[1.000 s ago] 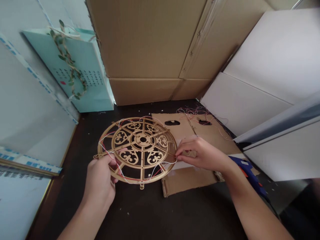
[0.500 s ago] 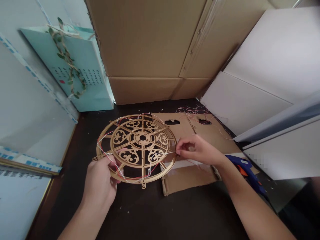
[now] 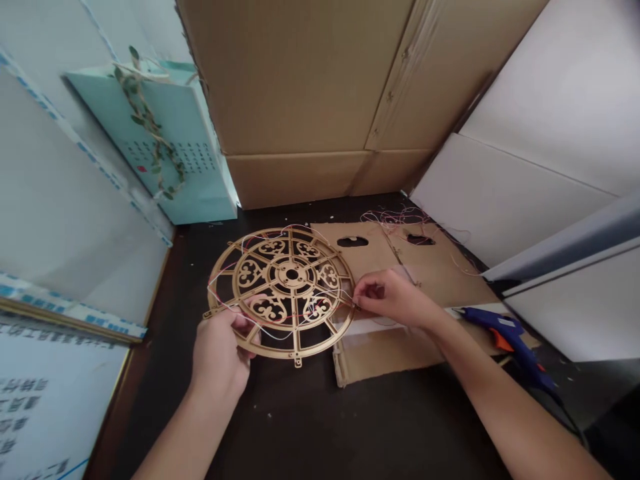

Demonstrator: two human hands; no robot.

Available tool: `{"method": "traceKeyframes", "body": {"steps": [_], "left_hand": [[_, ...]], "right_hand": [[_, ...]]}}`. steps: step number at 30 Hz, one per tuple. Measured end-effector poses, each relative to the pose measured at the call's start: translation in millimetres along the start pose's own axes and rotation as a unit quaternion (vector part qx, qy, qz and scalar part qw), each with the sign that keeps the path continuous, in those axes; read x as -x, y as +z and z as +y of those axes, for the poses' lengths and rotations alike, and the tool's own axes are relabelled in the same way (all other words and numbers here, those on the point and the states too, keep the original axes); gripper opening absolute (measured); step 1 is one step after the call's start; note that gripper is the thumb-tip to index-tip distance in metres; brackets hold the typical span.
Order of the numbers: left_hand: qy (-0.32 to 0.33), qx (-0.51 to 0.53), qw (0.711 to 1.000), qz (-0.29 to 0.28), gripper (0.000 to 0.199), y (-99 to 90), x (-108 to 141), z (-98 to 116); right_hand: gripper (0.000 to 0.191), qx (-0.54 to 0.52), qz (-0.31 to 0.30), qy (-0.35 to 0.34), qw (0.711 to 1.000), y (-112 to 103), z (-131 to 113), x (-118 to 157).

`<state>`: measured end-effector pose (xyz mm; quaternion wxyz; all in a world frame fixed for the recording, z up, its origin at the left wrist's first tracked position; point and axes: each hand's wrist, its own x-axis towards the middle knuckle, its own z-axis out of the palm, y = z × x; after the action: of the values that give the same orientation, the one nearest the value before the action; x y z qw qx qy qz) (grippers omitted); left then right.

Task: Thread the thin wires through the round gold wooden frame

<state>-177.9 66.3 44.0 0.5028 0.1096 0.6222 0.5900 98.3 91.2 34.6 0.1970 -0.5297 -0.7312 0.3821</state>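
A round, gold-coloured openwork frame (image 3: 293,256) with spokes and scroll patterns is held up over the dark table, tilted toward me. My left hand (image 3: 223,347) grips its near left rim, thumb on top and fingers beneath. Thin red and white wires (image 3: 273,333) run loosely around the frame and across its near right part. At the right rim, my right hand (image 3: 387,297) is closed in a pinch on the white wire. The tips of its fingers lie close to the rim; whether they touch it I cannot tell.
Flattened cardboard (image 3: 425,267) with two oval holes lies beneath and right of the frame. A blue glue gun (image 3: 505,333) rests at its right, and a tangle of thin wires (image 3: 400,219) behind. A turquoise paper bag (image 3: 200,193), upright cardboard (image 3: 300,80) and white panels (image 3: 540,173) surround the table.
The view has shifted left, so things appear further right. Near the frame's lower right, the wires have drawn inward from the rim. Both hands keep their hold.
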Motion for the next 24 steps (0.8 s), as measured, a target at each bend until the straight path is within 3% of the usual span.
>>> {"method": "traceKeyframes", "body": {"steps": [4,11,24], "left_hand": [[-0.014,0.014,1.0,-0.021,0.008,-1.6,-3.7,-0.6],[0.022,-0.023,0.999,-0.03,0.027,-4.2,2.3,4.5],[0.035,-0.01,0.999,-0.04,0.011,-0.1,9.0,15.8]], "right_hand": [[0.013,0.033,0.023,-0.007,0.999,2.0,-1.5,0.8],[0.024,-0.115,-0.032,0.011,0.993,-8.9,-3.6,3.8],[0.017,-0.197,-0.056,0.064,0.977,-9.5,-11.2,8.0]]}}
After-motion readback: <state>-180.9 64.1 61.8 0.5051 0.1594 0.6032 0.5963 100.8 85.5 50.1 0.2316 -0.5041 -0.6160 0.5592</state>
